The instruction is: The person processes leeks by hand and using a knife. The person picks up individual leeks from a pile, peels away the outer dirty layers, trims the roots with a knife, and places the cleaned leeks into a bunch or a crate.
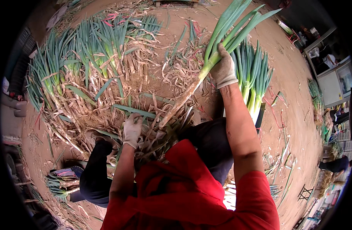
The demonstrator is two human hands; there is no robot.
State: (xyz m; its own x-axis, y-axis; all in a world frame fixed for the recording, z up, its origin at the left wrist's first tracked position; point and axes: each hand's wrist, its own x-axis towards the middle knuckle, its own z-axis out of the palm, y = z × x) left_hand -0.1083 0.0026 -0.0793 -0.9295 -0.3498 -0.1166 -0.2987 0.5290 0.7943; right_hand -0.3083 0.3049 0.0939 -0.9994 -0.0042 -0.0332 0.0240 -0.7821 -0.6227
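My right hand [224,69], in a pale work glove, is closed round a long green onion [199,81] where its leaves begin to fan out. The stalk slants down to the left, with dry brown skin on its lower part, and its green leaves spread up to the right. My left hand [132,130], gloved too, hovers with loosely bent fingers over loose leaves and dry peelings [154,134] between my legs. No onion shows in it. Close by it lies a flat green leaf [133,111].
A large heap of unpeeled green onions [87,65] covers the ground at left. Cleaner green onions [254,76] stand bundled beyond my right forearm. Pink string [275,115] lies on the dirt floor. Another person [335,165] and a white cabinet [339,82] are at far right.
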